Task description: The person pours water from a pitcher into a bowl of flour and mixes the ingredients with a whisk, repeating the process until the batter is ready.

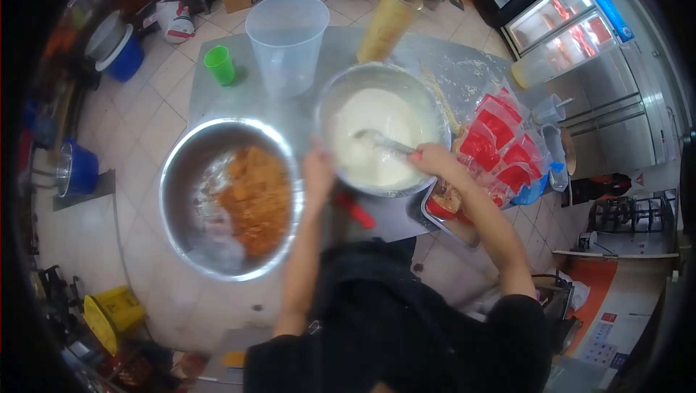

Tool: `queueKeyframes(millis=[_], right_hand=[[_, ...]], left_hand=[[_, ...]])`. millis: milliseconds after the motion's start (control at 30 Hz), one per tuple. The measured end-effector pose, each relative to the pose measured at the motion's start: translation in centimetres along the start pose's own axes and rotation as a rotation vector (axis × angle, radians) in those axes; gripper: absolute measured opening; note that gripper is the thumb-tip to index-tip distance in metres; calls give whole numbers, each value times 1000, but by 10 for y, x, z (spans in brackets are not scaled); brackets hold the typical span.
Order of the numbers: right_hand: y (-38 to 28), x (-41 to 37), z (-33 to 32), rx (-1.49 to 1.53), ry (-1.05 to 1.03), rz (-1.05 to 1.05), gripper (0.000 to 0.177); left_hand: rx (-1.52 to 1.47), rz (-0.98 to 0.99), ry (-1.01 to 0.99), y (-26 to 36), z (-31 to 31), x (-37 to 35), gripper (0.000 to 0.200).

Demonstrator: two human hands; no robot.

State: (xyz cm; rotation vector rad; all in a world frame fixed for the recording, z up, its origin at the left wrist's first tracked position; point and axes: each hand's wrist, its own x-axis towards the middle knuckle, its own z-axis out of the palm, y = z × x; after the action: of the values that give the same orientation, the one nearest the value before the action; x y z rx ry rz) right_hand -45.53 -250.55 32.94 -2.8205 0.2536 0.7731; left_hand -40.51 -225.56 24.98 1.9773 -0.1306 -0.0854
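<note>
1. Head view, surface and room: a grey metal table (239, 96) stands on a pale tiled floor (145, 125). A glass-door fridge (562, 19) is at the upper right, and a blue bucket (127, 56) stands on the floor at the left.
2. The batter bowl (377, 67) sits near the middle of the table. The left hand (317, 172) has its fingers together, closed on the bowl's near rim. The right hand (433, 159) has its fingers clamped on the red handle of a metal utensil (380, 141), whose head is in the white batter.
3. Around: a large steel bowl (163, 197) with orange food (257, 197) is at the near left edge. A clear jug (286, 41), a green cup (219, 64) and a tall yellow cup (388, 23) stand along the far edge. Red packets (500, 143) lie at the right edge.
4. Hard to see: the right forearm covers part of a tray (453, 222). I cannot identify a small red object (355, 209) at the near edge.
</note>
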Motion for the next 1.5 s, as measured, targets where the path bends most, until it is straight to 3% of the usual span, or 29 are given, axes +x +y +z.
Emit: queueKeyframes(millis=[67,100,267,400,467,600,667,767,1000,1067,1100,1133,1200,1233,1333,1367,1400,1500], right_hand=[[2,9,-4,38,154,209,37],[-4,17,1,49,223,184,38],[-11,4,16,27,28,-27,39],[13,8,8,17,65,35,39],[12,15,6,41,144,150,39],[13,-12,18,-20,75,-81,39],[25,-6,5,-13,-18,-41,39],[46,11,15,-8,165,184,41],[20,-19,6,-8,11,-12,43],[20,-20,-5,42,30,127,44],[22,-19,-3,50,81,108,48],[23,-19,1,54,83,101,48],[22,-25,8,26,166,156,53],[21,-28,14,33,168,153,53],[15,-37,27,4,206,204,56],[10,-43,26,60,231,205,56],[5,-48,25,117,254,203,57],[-4,-61,30,151,258,150,55]], left_hand=[[34,-3,-11,1,1,0,50],[35,-2,-16,4,0,-1,50],[-40,-43,-26,-9,4,3,51],[47,56,-26,1,-1,1,52],[7,-82,-109,12,-6,1,52],[10,-1,-45,-2,-2,4,51],[40,12,-45,-1,-1,2,50],[34,5,-49,4,-2,0,50],[1,-42,13,-5,2,3,51],[-108,-145,-90,-2,-5,6,52],[-302,-263,-230,12,-19,6,59],[-296,-261,-225,7,-19,9,59],[-559,-363,-236,5,-18,14,68],[-701,-384,-268,9,-24,10,82],[-932,-486,-207,26,-33,2,90],[-1059,-323,-318,-25,-19,8,94],[-1051,-323,-302,-16,-28,8,94],[-1193,-495,-395,5,-43,8,95]])
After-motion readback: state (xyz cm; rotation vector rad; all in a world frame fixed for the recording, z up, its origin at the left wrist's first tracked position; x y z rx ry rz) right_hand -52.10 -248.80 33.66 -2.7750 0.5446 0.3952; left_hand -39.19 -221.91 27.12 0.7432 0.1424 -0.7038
